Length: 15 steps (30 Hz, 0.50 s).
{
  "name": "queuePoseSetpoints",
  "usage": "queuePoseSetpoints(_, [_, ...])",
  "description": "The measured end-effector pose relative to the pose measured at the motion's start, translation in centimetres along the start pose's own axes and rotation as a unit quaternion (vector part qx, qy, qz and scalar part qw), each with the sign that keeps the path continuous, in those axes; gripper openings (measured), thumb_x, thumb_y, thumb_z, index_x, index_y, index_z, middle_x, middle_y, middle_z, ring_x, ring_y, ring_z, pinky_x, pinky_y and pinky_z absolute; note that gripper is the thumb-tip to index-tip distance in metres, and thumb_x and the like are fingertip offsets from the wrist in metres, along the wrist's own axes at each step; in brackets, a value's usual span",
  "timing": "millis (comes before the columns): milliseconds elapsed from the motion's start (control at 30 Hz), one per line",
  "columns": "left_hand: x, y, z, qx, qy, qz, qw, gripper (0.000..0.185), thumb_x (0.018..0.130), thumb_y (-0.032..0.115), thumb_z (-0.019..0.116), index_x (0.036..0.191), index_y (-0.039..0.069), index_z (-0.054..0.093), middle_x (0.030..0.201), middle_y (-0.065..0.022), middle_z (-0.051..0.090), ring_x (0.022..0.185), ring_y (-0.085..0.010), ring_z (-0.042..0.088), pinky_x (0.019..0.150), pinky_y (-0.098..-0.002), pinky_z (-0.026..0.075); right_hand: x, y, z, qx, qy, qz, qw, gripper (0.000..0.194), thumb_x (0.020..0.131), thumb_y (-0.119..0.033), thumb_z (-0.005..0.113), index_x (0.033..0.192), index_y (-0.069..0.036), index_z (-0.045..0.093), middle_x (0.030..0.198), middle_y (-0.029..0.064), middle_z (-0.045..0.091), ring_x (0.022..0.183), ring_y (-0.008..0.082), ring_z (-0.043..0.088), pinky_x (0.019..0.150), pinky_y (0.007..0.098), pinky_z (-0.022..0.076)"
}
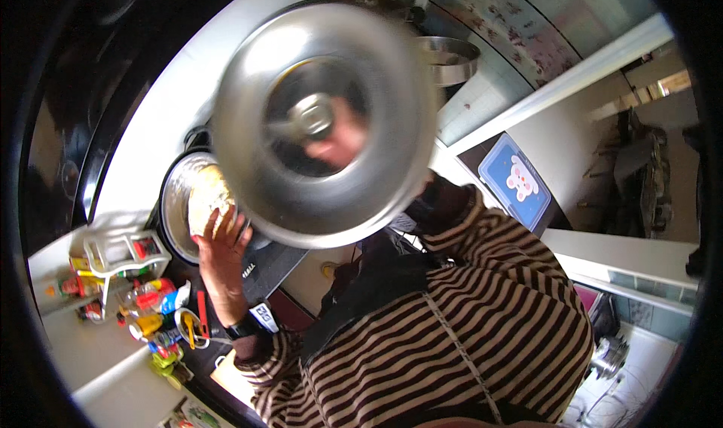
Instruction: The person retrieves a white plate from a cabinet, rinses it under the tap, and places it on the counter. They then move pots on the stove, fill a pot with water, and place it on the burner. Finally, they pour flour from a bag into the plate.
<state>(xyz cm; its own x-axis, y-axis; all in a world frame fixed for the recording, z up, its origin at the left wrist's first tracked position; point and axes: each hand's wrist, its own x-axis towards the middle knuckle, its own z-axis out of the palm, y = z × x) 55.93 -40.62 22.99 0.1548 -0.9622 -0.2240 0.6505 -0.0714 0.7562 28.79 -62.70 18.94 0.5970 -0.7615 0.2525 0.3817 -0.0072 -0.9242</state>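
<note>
A steel pot lid (404, 162) with a round glass window is raised close to the camera and covers much of the view. Through the window my right hand (342, 137) shows, blurred, at the knob (312, 116), holding the lid. To the left stands a round pot (176, 213), partly hidden by the lid. A pale yellow, dough-like mass (204, 196) lies in it. My left hand (220, 258) is at the pot's near rim with fingers apart, overlapping the mass. Whether the fingertips touch it I cannot tell.
Several bottles (149, 298) and a white rack (127, 253) crowd the left side. Nearby is a small bowl (183, 321) with a yellow utensil. Behind the lid sits a round metal pan (454, 61). A blue board with a bear picture (515, 182) is at right.
</note>
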Motion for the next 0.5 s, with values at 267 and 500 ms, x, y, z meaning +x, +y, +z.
queuePoseSetpoints(267, [-3.8,-2.5,3.2,0.014,0.213,0.033,0.976,0.053,0.09,0.031,0.06,0.131,0.0,0.047,0.127,-0.0116,0.055,0.114,-0.026,0.053,0.101,-0.0406,0.038,1.2,1.3,9.2,0.194,-0.189,-0.025,0.962,0.079,0.074,-0.028,0.075,0.134,0.004,0.035,0.125,0.0108,0.05,0.115,0.0188,0.047,0.097,0.0322,0.0387])
queuePoseSetpoints(500, [-9.1,-4.0,4.7,0.06,0.309,0.089,0.945,0.045,0.09,0.028,0.059,0.126,0.001,0.05,0.119,-0.009,0.059,0.107,-0.0213,0.057,0.096,-0.0364,0.043,-2.5,0.8,0.1,0.18,0.007,0.352,0.919,0.06,0.091,-0.049,0.054,0.127,-0.002,0.045,0.104,0.0208,0.063,0.088,0.0273,0.066,0.077,0.0377,0.0544])
